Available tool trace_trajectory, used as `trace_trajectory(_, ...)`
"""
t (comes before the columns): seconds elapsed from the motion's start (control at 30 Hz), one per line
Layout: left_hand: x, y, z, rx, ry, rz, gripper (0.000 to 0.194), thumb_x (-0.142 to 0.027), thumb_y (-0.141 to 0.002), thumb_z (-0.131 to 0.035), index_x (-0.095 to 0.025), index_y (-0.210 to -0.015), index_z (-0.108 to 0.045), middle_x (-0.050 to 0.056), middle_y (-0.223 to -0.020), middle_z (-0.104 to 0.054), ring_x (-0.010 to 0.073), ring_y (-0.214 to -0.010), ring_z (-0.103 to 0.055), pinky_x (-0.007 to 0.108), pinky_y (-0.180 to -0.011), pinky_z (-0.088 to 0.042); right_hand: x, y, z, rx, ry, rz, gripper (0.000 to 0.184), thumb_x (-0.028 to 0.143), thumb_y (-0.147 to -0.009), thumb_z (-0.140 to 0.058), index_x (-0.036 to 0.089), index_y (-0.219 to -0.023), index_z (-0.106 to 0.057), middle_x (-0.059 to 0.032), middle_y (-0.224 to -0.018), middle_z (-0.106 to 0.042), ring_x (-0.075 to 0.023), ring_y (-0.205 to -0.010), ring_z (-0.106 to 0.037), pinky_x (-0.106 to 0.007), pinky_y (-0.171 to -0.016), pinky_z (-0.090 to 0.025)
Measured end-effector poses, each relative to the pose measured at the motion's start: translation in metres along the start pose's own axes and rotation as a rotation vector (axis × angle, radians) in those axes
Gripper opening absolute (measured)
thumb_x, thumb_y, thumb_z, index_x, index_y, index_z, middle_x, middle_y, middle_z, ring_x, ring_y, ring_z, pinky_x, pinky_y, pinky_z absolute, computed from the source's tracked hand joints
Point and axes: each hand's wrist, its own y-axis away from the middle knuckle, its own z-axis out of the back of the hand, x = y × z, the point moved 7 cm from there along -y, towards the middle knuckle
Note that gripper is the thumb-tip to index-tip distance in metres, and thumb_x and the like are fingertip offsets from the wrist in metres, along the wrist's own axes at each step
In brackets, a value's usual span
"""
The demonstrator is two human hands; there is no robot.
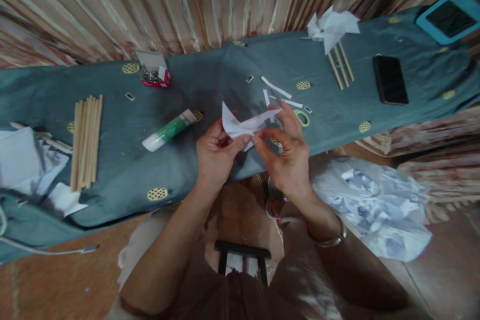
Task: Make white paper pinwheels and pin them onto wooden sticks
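A white paper pinwheel (240,125), its corners curled up, is held over the near edge of the cloth-covered table (210,80). My left hand (217,152) grips its left side, thumb pressed near the middle. My right hand (287,150) pinches it at the centre with thumb and forefinger; the other fingers are partly raised. Whether a small pin sits between those fingertips is hidden. Just beyond my right hand lie white paper strips (276,87) and a pair of scissors with a light green handle (302,118). Left of my hands rests a green and white glue stick (168,130).
Wooden sticks (86,142) lie left, beside paper sheets (18,157). An open red box of pins (155,75) stands at the back. Finished pinwheels on sticks (332,27), a phone (390,80) and a blue-framed tablet (450,16) lie right. A plastic bag (375,200) is below.
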Motion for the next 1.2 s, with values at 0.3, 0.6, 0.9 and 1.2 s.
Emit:
trace_trajectory(0.3,-0.002,0.001,0.001,-0.023,0.004,0.01,0.04,-0.022,-0.059,-0.084,-0.02,-0.098,-0.073,-0.001,-0.083,-0.077,0.0146,-0.072,-0.07,0.027,-0.069,-0.058,0.002,0.0,-0.001,0.015,0.019,0.016,0.01,0.027,-0.087,-0.064,0.024,-0.079,-0.069,-0.0041,-0.139,-0.058,-0.0297,-0.144,-0.039,-0.057,-0.117,-0.034)
trace_trajectory(0.6,-0.001,-0.004,0.007,-0.06,-0.012,-0.007,0.036,-0.022,-0.058,-0.084,-0.02,-0.093,-0.074,0.0,-0.087,-0.076,0.0167,-0.077,-0.07,0.029,-0.072,-0.057,0.007,-0.003,0.006,-0.01,0.01,0.013,0.008,0.029,-0.087,-0.066,0.026,-0.081,-0.07,-0.0033,-0.136,-0.061,-0.0306,-0.142,-0.042,-0.057,-0.118,-0.033)
trace_trajectory(0.9,-0.018,-0.015,0.03,-0.146,-0.059,-0.109,0.023,-0.022,-0.059,-0.082,-0.024,-0.08,-0.072,0.0,-0.091,-0.076,0.0205,-0.087,-0.07,0.036,-0.083,-0.057,-0.051,-0.016,0.045,-0.075,-0.002,-0.226,0.015,0.031,-0.089,-0.061,0.021,-0.085,-0.071,-0.0038,-0.085,-0.074,-0.0199,-0.08,-0.07,-0.037,-0.08,-0.055)
trace_trajectory(1.2,-0.016,-0.008,0.034,-0.148,-0.039,-0.06,0.022,-0.019,-0.059,-0.081,-0.024,-0.079,-0.073,-0.001,-0.087,-0.076,0.0176,-0.081,-0.069,0.031,-0.078,-0.056,-0.044,-0.003,0.0,0.271,0.136,-0.056,0.017,0.024,-0.087,-0.059,0.021,-0.095,-0.073,-0.0083,-0.1,-0.077,-0.0248,-0.097,-0.069,-0.041,-0.091,-0.053)
